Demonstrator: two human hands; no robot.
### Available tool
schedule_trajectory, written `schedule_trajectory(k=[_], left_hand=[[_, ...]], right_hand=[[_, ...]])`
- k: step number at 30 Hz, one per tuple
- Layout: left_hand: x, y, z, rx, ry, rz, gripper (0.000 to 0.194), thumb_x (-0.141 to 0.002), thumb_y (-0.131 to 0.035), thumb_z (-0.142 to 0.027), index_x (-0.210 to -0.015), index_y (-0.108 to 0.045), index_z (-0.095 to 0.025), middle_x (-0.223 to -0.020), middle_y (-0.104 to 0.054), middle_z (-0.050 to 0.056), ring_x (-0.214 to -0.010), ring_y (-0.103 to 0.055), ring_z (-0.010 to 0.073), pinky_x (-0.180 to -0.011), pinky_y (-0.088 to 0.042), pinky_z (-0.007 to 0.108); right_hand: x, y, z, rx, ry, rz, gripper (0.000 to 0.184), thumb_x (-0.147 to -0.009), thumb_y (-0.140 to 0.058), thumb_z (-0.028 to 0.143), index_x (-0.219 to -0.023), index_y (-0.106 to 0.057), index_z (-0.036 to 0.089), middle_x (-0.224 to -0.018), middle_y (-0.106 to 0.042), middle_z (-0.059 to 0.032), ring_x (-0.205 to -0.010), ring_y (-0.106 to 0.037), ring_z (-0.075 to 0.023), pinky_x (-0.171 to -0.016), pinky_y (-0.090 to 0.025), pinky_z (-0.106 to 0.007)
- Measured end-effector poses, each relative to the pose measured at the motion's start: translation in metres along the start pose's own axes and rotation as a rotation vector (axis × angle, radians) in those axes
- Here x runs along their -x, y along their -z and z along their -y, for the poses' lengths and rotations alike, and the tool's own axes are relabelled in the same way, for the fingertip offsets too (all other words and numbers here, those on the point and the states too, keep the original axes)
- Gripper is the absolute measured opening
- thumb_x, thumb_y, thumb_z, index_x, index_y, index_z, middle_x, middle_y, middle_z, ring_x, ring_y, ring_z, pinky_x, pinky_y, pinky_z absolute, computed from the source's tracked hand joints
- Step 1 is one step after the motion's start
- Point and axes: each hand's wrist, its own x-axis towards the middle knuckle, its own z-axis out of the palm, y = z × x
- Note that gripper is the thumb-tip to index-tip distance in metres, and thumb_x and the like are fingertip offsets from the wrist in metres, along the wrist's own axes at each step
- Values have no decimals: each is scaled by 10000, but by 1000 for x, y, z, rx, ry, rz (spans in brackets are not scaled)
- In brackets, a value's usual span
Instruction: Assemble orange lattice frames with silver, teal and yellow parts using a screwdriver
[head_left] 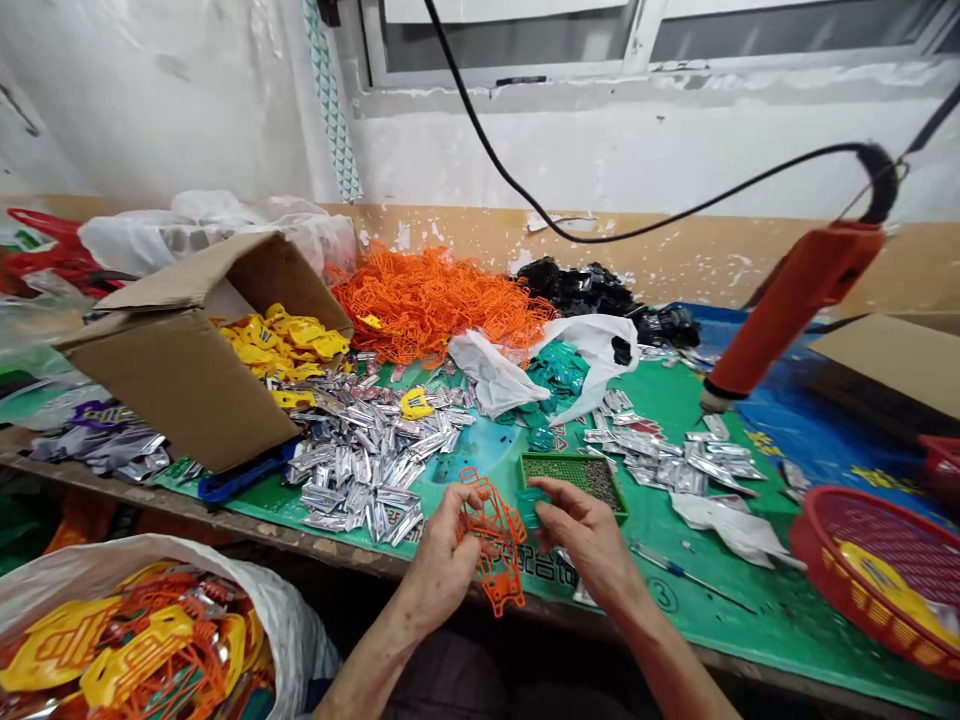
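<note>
My left hand (pixel 439 560) pinches an orange openwork plastic frame (pixel 504 590), which hangs tilted over the table's front edge. To the right of it, my right hand (pixel 589 540) has a small translucent green plastic piece (pixel 529 506) between thumb and fingers, close to the frame but apart from it. Just beyond the right hand lies a shallow green tray (pixel 622 512) of tiny dark metal parts, too small to name. Shiny silver metal pieces (pixel 360 465) are heaped beyond my left hand. More green pieces (pixel 561 372) spill from a white plastic bag (pixel 487 375).
An orange electric screwdriver (pixel 795 310) hangs at right on a black cable. Behind are orange frames (pixel 442 300) and a tipped cardboard box (pixel 180 385) of yellow parts. A red basket (pixel 817 570) stands at right, a white sack (pixel 289 620) of assembled pieces lower left.
</note>
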Motion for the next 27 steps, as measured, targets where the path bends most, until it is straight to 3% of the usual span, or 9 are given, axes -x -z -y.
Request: schedule_trajectory(k=[2,4,6,9,12,18,22,27], left_hand=[[1,-4,-3,50,59,30,411,-694,-527,-107,-1075,-458,-245,-1050,-634,54,-826,-664,203,-713,-550,327],[1,-9,-8,77,110,37,681,-705,-589,-125,-1310,-313,-271,-1102,-625,67,-778,-665,191,-640,-546,305],[2,-13,-11,104,162,50,807,-709,-643,-148,-1385,-217,-264,-1079,-641,69,-744,-657,182,-582,-528,281],[2,-16,-12,113,183,72,477,-715,-693,-196,-1153,-504,-169,-962,-673,53,-762,-643,171,-641,-523,270],[3,-17,-11,125,201,99,213,-726,-696,-199,-921,-637,-137,-862,-691,30,-752,-630,150,-708,-516,264],[8,-17,-7,352,294,144,276,-718,-710,-167,-993,-701,-160,-904,-704,36,-793,-636,160,-730,-535,288],[11,-21,-6,488,357,135,280,-719,-738,-176,-996,-705,-158,-924,-704,62,-794,-650,177,-701,-552,304],[12,-25,-2,623,407,105,298,-701,-769,-141,-993,-711,-157,-920,-703,60,-737,-650,146,-691,-563,302]], right_hand=[[4,0,-1,-34,-18,-9,479,-657,-642,445,-1028,-633,142,-744,-637,-19,-482,-543,-115,-458,-470,-267],[7,-2,-3,-54,-26,-23,423,-643,-654,419,-970,-632,151,-703,-621,0,-480,-516,-107,-449,-454,-253],[9,-2,-6,-59,-31,-32,326,-631,-668,380,-870,-631,161,-648,-596,18,-493,-496,-103,-452,-438,-237],[12,-2,-9,-53,-43,-16,233,-632,-678,341,-775,-643,161,-570,-558,38,-495,-472,-100,-462,-418,-228],[14,0,-12,-53,-55,19,241,-648,-681,360,-775,-685,154,-581,-587,24,-508,-482,-107,-486,-417,-239],[20,-2,-11,-96,-55,57,270,-621,-734,385,-774,-728,162,-742,-684,-24,-703,-591,-161,-661,-479,-278],[23,-4,-11,-153,-82,68,321,-634,-757,417,-833,-706,170,-738,-672,-14,-703,-591,-156,-641,-484,-269],[32,-3,-17,-256,-137,122,367,-752,-678,495,-937,-687,178,-762,-657,-12,-640,-575,-124,-628,-490,-271]])
